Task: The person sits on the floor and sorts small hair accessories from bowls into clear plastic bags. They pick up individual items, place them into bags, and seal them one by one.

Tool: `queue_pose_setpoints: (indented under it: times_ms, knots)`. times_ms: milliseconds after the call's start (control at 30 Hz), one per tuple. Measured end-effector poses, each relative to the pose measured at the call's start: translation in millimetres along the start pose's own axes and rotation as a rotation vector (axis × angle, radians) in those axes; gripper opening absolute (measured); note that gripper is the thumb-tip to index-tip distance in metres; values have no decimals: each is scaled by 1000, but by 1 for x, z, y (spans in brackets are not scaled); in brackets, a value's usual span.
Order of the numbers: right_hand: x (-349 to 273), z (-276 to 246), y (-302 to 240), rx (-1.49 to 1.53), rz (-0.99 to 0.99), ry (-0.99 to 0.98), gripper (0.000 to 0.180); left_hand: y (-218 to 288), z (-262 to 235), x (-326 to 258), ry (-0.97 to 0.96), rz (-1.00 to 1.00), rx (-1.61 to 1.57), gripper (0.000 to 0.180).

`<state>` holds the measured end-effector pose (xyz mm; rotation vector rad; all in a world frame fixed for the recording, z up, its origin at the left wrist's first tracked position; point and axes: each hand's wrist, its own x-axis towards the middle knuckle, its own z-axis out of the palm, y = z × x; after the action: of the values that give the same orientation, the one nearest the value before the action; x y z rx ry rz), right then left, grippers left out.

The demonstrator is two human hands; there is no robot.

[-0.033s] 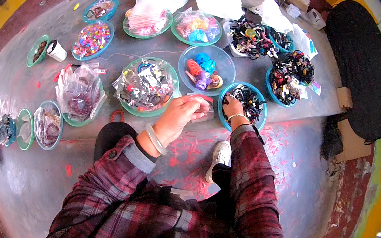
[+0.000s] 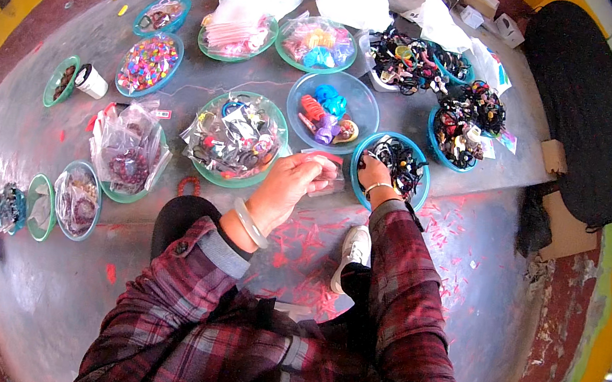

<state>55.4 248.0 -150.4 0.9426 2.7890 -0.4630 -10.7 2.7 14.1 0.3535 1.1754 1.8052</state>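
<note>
My left hand (image 2: 296,179), with a pale bangle at the wrist, pinches a small clear plastic bag (image 2: 336,173) with a reddish top edge. Just to its right, my right hand (image 2: 373,174) reaches into a blue bowl (image 2: 423,192) of mostly black hair ties (image 2: 401,164). Its fingertips are down among the ties, so what they grip, if anything, is hidden. Beyond both hands stands a clear blue bowl (image 2: 365,104) with blue, red and purple pieces. Left of my left hand, a green bowl (image 2: 281,121) is heaped with small bagged accessories (image 2: 234,138).
Farther right are a heap of dark hair ties (image 2: 402,60) and another full blue bowl (image 2: 435,143). Bowls of pink bags (image 2: 236,34), colourful beads (image 2: 150,66) and bagged bracelets (image 2: 129,158) stand left. A white cup (image 2: 91,81) lies there. A black stool (image 2: 189,214) is beside my left forearm.
</note>
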Motion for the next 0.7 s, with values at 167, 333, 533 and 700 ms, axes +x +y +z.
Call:
queue_pose_setpoints:
  times_ms: [167,333,533,700]
  knots:
    - [-5,0,25,28,-70,-88,26,-3,-3,2,-4,4,19,22]
    - [-15,-19,78,99,-87,7,23,-6,-4,2,-29,20,22,22]
    - [-20,-35,156,331,263,8,24,-6,3,3,-20,-19,32,23]
    - [-59,-75,109,1247,407,137,25,-6,1,-1,-10,0,25,23]
